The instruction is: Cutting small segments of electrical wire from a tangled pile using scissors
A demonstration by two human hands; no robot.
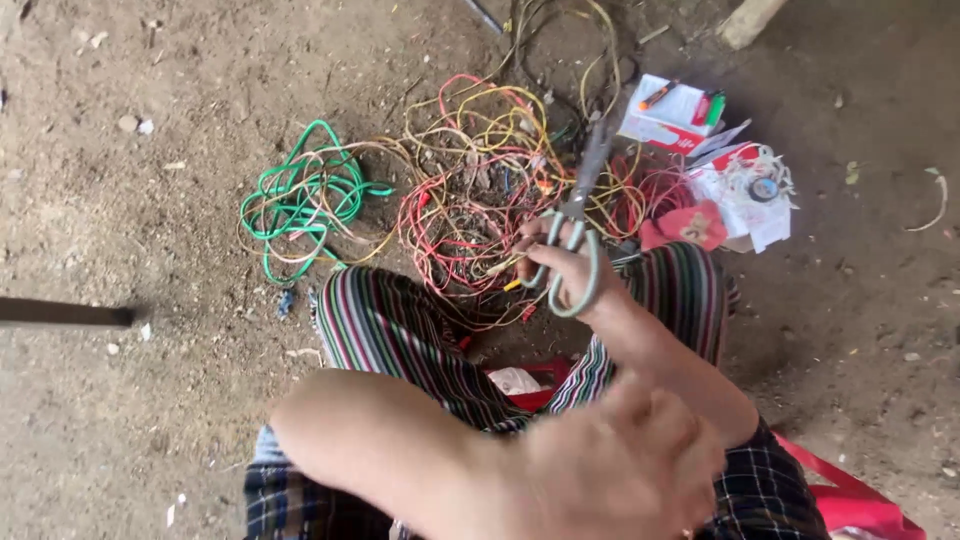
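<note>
One pair of scissors (578, 225), with grey-green loop handles and blades pointing away from the body, is held in the right hand (560, 265); its fingers are threaded through the loops and closed around them. The blades look shut or nearly shut, though this is blurred. A short yellow wire (508, 268) is seen at the fingertips of the same hand, seemingly pinched there.

The left hand (610, 470) is raised close to the camera, below and nearer than the right, loosely curled; whether anything is held in it cannot be told.

The step in hand is judged to be the trimming of a wire piece. For a cut, the blades would need to be opened and the wire set between them.

Just beyond the right hand, one tangled heap of red and yellow wires (470, 190) is spread on the dirt floor (130, 400). Further to its left, one green coil (305, 195) is laid. To the right of the hand, two paper packets (715, 165) are seen. Striped cloth (400, 330) is draped over the knees beneath both hands.
</note>
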